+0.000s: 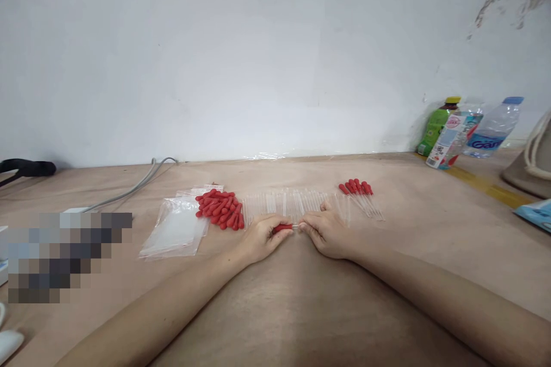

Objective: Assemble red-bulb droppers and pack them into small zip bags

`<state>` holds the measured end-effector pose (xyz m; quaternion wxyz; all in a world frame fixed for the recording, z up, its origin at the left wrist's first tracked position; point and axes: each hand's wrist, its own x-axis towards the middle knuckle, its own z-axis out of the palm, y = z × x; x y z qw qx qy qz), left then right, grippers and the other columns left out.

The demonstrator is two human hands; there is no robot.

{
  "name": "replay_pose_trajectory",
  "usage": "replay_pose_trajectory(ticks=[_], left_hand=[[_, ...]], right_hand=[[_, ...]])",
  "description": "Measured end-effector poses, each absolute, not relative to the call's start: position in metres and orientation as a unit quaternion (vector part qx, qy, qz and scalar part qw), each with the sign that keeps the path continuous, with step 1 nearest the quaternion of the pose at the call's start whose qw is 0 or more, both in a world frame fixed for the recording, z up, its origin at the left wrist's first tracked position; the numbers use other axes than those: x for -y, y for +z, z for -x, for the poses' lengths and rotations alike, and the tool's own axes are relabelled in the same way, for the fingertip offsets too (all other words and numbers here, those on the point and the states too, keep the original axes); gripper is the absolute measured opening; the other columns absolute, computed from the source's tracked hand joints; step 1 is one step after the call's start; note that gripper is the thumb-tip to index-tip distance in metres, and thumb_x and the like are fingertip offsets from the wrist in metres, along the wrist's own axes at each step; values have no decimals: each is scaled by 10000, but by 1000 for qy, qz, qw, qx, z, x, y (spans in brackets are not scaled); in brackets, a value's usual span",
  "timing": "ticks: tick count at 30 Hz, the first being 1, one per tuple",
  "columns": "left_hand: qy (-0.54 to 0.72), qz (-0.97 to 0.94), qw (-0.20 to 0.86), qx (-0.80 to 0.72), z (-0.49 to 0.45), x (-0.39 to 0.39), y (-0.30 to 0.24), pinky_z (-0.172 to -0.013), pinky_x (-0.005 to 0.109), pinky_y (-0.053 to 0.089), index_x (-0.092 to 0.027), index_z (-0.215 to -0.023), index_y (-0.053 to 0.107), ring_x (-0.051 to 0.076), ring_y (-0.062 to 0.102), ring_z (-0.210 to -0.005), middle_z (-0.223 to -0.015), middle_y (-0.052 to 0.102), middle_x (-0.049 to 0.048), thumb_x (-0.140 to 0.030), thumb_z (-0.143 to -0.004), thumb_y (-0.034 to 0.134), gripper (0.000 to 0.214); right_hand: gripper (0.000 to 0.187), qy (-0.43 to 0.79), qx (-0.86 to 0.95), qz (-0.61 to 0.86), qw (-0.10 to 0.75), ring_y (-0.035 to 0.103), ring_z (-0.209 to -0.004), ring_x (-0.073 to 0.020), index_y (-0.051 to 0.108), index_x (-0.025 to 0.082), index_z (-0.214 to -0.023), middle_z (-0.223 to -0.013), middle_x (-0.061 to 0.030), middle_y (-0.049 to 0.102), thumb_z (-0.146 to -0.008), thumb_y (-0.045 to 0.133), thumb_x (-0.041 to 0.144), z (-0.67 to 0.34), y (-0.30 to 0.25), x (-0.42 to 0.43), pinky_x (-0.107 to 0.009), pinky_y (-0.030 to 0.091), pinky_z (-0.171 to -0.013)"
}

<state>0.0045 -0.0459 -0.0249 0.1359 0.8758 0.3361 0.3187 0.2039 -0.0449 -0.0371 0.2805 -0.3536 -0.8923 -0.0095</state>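
My left hand [263,236] is closed round a red rubber dropper bulb [282,229], its open end facing right. Pinched in my right hand [323,231] is a clear glass dropper tube [295,226], whose end meets the mouth of the bulb; how deep it sits I cannot tell. Just behind both hands lies a row of clear tubes [284,202], partly hidden by my fingers. A heap of red bulbs [220,209] is left of the row. To its right rest several droppers [361,192] with red bulbs fitted on clear tubes.
Clear plastic bags [174,229] lie left of the bulb heap. A grey cable [129,189] runs along the back left. At the back right stand a green bottle [434,129], a labelled bottle [451,140] and a water bottle [495,129]. A blue packet [536,215] sits at the right edge.
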Motion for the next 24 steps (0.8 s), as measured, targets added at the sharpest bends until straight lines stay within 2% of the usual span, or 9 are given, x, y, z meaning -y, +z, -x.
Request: replay_pose_trajectory(ticks=[6, 8, 11, 13, 16, 19, 24], left_hand=[[300, -886, 129, -328, -3, 44, -22, -669, 249, 453, -169, -890, 598, 137, 572, -721, -809, 635, 40, -298, -839, 463, 194], [310, -882, 124, -332, -1, 43, -21, -712, 266, 459, -174, -940, 583, 152, 575, -782, -868, 626, 49, -315, -816, 501, 205], [339, -870, 79, -349, 4, 42, -20, -851, 344, 425, -181, -1113, 499, 212, 518, -986, -1052, 568, 87, -369, -737, 600, 433], [339, -863, 50, -371, 7, 42, -21, -905, 395, 388, -193, -1183, 445, 240, 463, -1069, -1135, 519, 100, -372, -731, 604, 511], [319, -865, 38, -386, 9, 41, -23, -924, 419, 372, -199, -1182, 453, 242, 444, -1095, -1160, 501, 101, -320, -780, 545, 430], [309, -870, 41, -382, 9, 39, -26, -932, 412, 374, -188, -1160, 476, 237, 444, -1103, -1171, 492, 106, -303, -795, 522, 385], [304, -872, 46, -381, 8, 38, -28, -923, 393, 390, -184, -1125, 502, 229, 458, -1092, -1149, 499, 105, -310, -800, 511, 348]], right_hand=[[266, -1, 900, 357, 251, 511, -632, -120, 559, 176, -746, -691, -6, 627, -880, 334, 223, -202, -24, 50, -303, 233, -686], [249, -17, 901, 359, 244, 519, -667, -133, 575, 180, -735, -705, -17, 636, -866, 371, 235, -202, -15, 54, -311, 243, -700], [203, -23, 889, 381, 253, 540, -705, -149, 616, 204, -745, -729, -20, 655, -832, 438, 249, -211, -4, 52, -315, 273, -714], [209, -10, 851, 443, 282, 556, -683, -151, 637, 218, -744, -728, -18, 664, -817, 449, 272, -225, 1, 45, -299, 308, -689], [226, 25, 729, 605, 319, 576, -670, -159, 653, 211, -754, -757, -33, 673, -787, 452, 306, -255, 5, 27, -255, 350, -600], [234, 2, 650, 702, 290, 579, -668, -182, 637, 172, -704, -726, -75, 662, -738, 478, 342, -284, 10, 11, -248, 351, -553], [277, -9, 625, 757, 193, 578, -646, -214, 614, 165, -599, -664, -110, 641, -710, 450, 358, -313, 11, -1, -266, 336, -512]])
